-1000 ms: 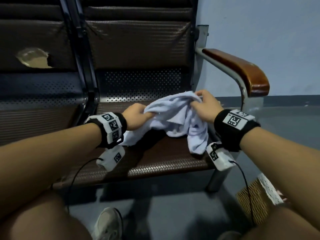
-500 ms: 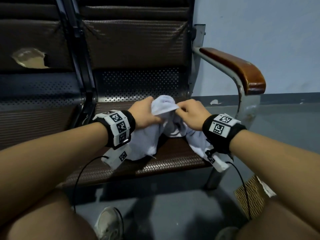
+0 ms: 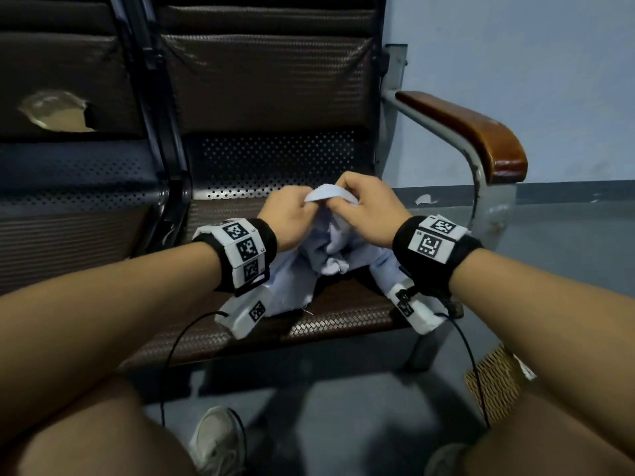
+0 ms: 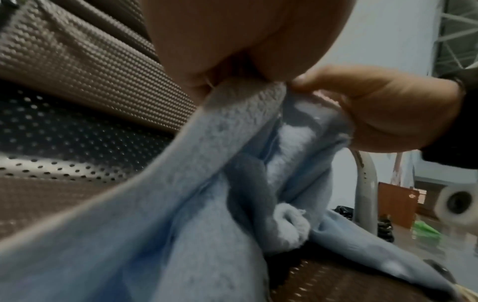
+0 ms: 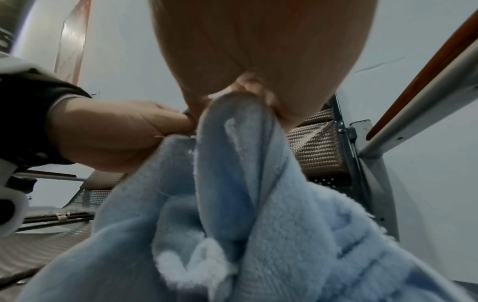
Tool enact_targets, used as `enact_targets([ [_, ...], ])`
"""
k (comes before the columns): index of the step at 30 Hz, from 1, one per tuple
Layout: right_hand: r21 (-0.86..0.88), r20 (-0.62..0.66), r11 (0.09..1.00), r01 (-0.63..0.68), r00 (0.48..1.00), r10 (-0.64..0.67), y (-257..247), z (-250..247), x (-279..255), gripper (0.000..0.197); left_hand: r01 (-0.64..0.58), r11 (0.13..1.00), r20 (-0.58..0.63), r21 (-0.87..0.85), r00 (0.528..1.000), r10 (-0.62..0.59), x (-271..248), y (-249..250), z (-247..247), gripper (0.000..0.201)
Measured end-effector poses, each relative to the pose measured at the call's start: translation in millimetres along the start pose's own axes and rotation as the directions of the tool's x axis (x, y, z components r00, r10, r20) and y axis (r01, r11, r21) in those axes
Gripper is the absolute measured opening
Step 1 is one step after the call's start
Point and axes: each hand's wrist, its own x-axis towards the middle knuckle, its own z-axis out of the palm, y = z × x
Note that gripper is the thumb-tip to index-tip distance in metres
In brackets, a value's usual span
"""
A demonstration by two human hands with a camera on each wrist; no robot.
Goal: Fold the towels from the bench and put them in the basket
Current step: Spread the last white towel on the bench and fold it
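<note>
Head view shows a brown woven-metal bench [image 3: 343, 317] with a perforated back and a wooden-topped armrest [image 3: 481, 132], filling most of the scene. On its seat hangs a crumpled pale-blue fleecy towel [image 3: 330, 255], its lower folds resting on the seat. At the floor's right edge sits a brown wicker basket [image 3: 494, 383]. Left hand [image 3: 288, 218] and right hand [image 3: 367, 211] meet, each pinching the towel's raised top edge.
</note>
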Motion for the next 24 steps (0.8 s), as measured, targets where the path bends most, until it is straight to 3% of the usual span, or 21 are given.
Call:
enact_targets([
  [3, -0.169, 0.174, 0.982, -0.084, 0.978, 0.113, 8.5, -3.4, -1.8, 0.027, 0.134, 0.985, -0.15, -0.11, 0.977, -0.149, 5.7, -5.9, -5.3, 0.036],
  [5, -0.295, 0.28, 0.942, -0.158, 0.929, 0.243, 15.3, -5.3, -4.5, 0.032, 0.202, 0.965, -0.226, -0.166, 0.945, -0.237, 7.4, -5.4, -5.5, 0.036],
  [7, -0.366, 0.32, 0.909, -0.199, 0.891, 0.323, 19.3, -7.0, -6.9, 0.032, 0.236, 0.939, -0.293, -0.251, 0.906, -0.306, 10.1, -6.6, -6.2, 0.026],
  [8, -0.368, 0.302, 0.906, -0.207, 0.895, 0.327, 19.9, -7.5, -6.9, 0.031, 0.242, 0.919, -0.301, -0.311, 0.892, -0.337, 11.0, -7.5, -7.6, 0.037],
  [10, -0.255, 0.198, 0.941, -0.222, 0.941, 0.275, 18.7, -8.6, -5.0, 0.029, 0.228, 0.884, -0.217, -0.408, 0.916, -0.337, 11.6, -11.3, -9.9, 0.053],
  [13, 0.067, 0.019, 0.971, -0.231, 0.973, 0.23, 10.7, -9.3, 1.0, 0.019, 0.22, 0.934, -0.026, -0.283, 0.971, -0.236, 5.3, -11.6, -3.4, 0.021],
  [14, 0.144, -0.014, 0.965, -0.219, 0.975, 0.223, 7.6, -10.0, 2.2, 0.017, 0.213, 0.96, -0.012, -0.18, 0.976, -0.218, 2.6, -9.7, -0.6, 0.008],
  [16, 0.215, -0.023, 0.96, -0.179, 0.982, 0.188, 3.8, -10.6, 2.5, 0.019, 0.213, 0.976, -0.092, -0.037, 0.972, -0.216, 2.8, -7.5, 2.0, 0.014],
  [18, 0.136, 0.027, 0.98, -0.144, 0.99, 0.141, 3.1, -11.6, 0.4, 0.013, 0.289, 0.951, -0.199, -0.107, 0.931, -0.306, 8.6, -6.4, -2.6, 0.022],
  [20, -0.076, 0.083, 0.992, -0.101, 0.991, 0.107, 6.1, -11.7, -3.4, 0.011, 0.369, 0.893, -0.252, -0.258, 0.866, -0.431, 15.3, -5.6, -13.1, 0.026],
  [22, -0.274, 0.074, 0.959, -0.07, 0.993, 0.094, 9.1, -12.6, -6.9, 0.008, 0.405, 0.817, -0.23, -0.411, 0.821, -0.523, 21.8, -8.4, -19.5, 0.025],
  [24, -0.363, 0.026, 0.928, -0.087, 0.994, 0.103, 12.3, -16.3, -7.0, 0.014, 0.417, 0.701, -0.161, -0.578, 0.784, -0.6, 24.9, -7.9, -25.3, 0.023],
])
